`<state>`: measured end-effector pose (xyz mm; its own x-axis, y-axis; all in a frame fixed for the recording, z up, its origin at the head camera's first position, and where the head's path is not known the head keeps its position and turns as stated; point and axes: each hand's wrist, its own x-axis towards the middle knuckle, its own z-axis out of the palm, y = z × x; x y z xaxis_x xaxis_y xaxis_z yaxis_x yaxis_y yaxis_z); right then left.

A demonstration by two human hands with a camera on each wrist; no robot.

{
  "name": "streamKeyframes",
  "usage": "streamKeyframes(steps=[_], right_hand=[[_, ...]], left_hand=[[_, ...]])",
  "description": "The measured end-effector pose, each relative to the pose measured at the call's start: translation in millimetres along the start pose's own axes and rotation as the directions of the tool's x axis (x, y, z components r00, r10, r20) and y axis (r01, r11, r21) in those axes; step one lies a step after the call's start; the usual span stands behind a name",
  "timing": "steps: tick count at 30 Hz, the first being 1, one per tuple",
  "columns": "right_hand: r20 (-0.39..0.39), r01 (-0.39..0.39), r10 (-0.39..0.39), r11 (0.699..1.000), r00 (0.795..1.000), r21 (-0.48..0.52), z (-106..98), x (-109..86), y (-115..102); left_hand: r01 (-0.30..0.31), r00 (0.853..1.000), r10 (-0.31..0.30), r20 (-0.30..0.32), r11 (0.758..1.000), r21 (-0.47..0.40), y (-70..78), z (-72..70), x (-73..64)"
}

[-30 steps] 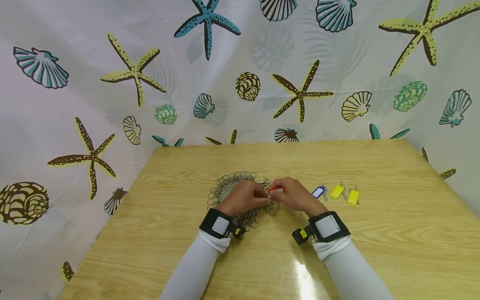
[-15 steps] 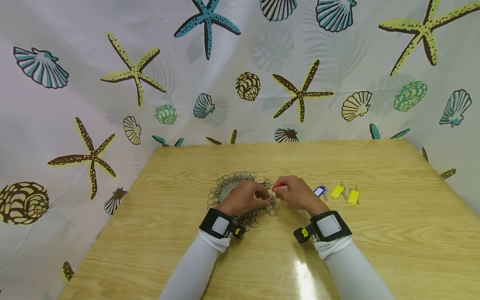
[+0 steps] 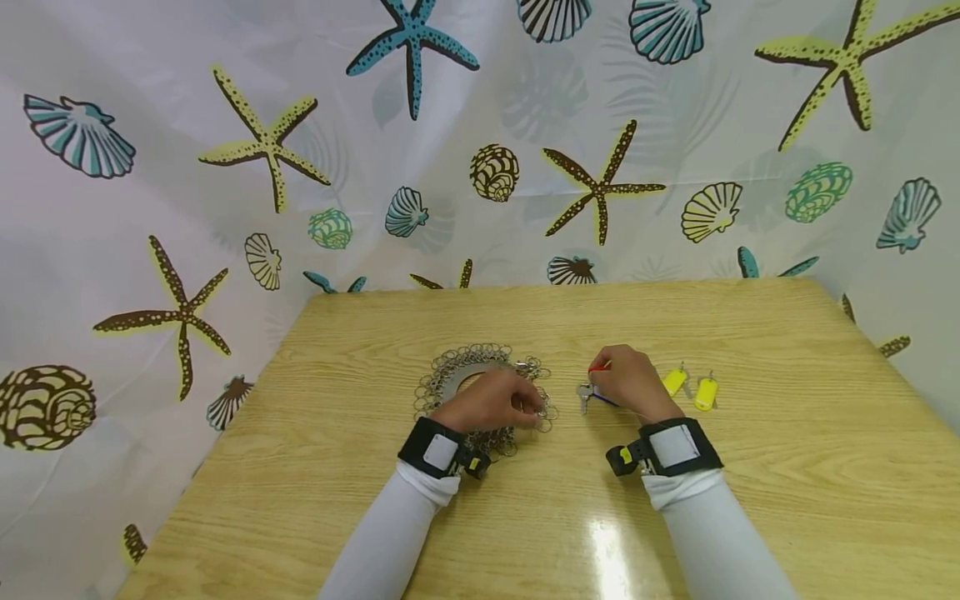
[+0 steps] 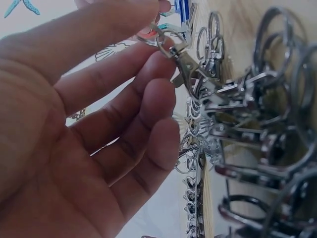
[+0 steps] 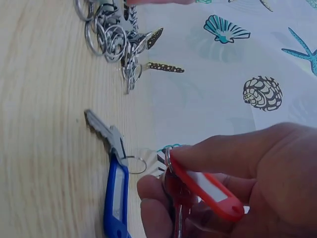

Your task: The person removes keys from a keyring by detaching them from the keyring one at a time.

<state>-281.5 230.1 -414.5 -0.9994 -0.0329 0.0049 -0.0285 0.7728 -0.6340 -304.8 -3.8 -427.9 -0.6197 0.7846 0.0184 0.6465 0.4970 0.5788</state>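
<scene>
In the left wrist view my left hand (image 3: 491, 402) pinches the ring end of a swivel clasp (image 4: 184, 65) between thumb and index finger; the other fingers are loosely bent. That clasp belongs to a crowded hoop of metal clasps and split rings (image 3: 480, 352), strung around a grey curved band (image 3: 452, 383) on the table. To the right, my right hand (image 3: 633, 385) holds a red key tag (image 5: 213, 196), with a key partly hidden by its fingers. Just beside that hand lies a blue key tag (image 5: 116, 196) with a silver key (image 5: 105, 131) and a thin ring.
Two yellow key tags (image 3: 706, 393) lie right of my right hand, on the wooden table (image 3: 787, 467). A white curtain (image 3: 450, 242) printed with shells and starfish hangs behind and at both sides.
My right hand has moved right, away from the clasps, carrying the red key tag to beside the blue one. My left hand stays at the clasps, dipping slightly.
</scene>
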Motion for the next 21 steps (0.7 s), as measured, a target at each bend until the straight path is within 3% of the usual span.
streamKeyframes(steps=[4,11,21], right_hand=[[-0.023,-0.028,0.028,1.000,0.999,0.002,-0.8,0.6,4.2],[-0.043,-0.005,0.004,1.000,0.999,-0.021,-3.1,1.4,8.8],[-0.042,-0.064,0.062,0.996,0.997,-0.069,-6.7,-0.8,13.8]], left_hand=[[0.011,1.000,-0.011,0.022,1.000,-0.025,-0.9,1.4,-1.2],[-0.004,0.999,0.007,0.050,0.998,-0.066,-1.0,3.1,-1.5],[0.013,1.000,-0.013,0.010,0.999,-0.051,1.8,0.7,-2.3]])
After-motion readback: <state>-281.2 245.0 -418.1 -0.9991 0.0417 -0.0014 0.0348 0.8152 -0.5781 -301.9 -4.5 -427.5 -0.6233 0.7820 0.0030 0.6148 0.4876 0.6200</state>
